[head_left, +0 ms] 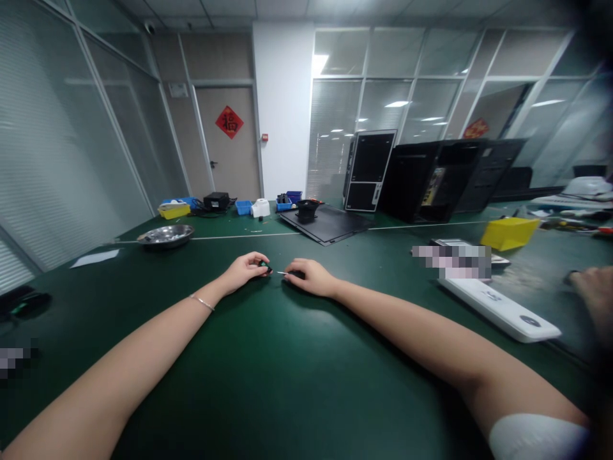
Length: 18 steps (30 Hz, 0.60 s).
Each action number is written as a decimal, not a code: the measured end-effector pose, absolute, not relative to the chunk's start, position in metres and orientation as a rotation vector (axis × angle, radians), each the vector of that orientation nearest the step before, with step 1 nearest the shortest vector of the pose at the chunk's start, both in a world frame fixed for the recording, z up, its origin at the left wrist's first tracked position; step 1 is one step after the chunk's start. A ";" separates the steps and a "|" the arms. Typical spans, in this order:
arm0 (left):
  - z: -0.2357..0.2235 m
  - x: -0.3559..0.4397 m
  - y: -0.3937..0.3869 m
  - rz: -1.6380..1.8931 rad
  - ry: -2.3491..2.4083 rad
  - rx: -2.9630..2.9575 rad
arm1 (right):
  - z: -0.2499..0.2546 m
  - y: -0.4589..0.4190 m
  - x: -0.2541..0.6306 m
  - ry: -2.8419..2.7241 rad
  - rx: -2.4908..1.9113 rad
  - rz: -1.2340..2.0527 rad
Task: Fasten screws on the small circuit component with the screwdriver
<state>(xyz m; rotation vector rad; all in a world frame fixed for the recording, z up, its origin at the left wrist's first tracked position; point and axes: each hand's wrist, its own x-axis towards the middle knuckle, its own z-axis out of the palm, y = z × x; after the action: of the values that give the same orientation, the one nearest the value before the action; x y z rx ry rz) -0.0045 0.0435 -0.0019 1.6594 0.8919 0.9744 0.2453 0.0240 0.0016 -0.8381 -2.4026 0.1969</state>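
Note:
Out over the middle of the green table (230, 370), my left hand (242, 271) pinches a small black piece with a green part (264, 266) between thumb and fingers. What kind of piece it is cannot be made out. Just to its right, my right hand (311, 276) is closed round the dark handle of a screwdriver (297, 275). Its thin metal shaft points left at the small piece; whether the tip touches it is too small to tell. A bracelet circles my left wrist.
A metal bowl (167, 236) stands left, beyond it a yellow tray (173, 212). A black panel (330, 227) and computer cases (368, 169) are at the back. On the right are a long white device (500, 310), a yellow bin (508, 234) and another person's hand (594, 291).

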 end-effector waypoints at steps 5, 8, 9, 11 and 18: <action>0.000 -0.003 0.040 0.919 0.988 1.754 | 0.002 0.024 0.245 -2.404 -0.835 0.206; 0.000 -0.004 0.040 0.935 1.000 1.730 | 0.003 0.024 0.245 -2.414 -0.822 0.202; 0.000 -0.004 0.040 0.937 0.996 1.716 | 0.003 0.024 0.245 -2.417 -0.820 0.199; 0.001 -0.004 0.040 0.939 0.976 1.685 | 0.003 0.024 0.245 -2.423 -0.819 0.193; 0.004 -0.001 0.037 0.931 0.921 1.639 | 0.001 0.025 0.246 -2.426 -0.797 0.184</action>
<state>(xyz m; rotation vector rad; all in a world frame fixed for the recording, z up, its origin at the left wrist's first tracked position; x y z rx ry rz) -0.0006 0.0368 0.0039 1.6390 0.9214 0.9311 0.2457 0.0248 0.0014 -0.7972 -2.4258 0.1842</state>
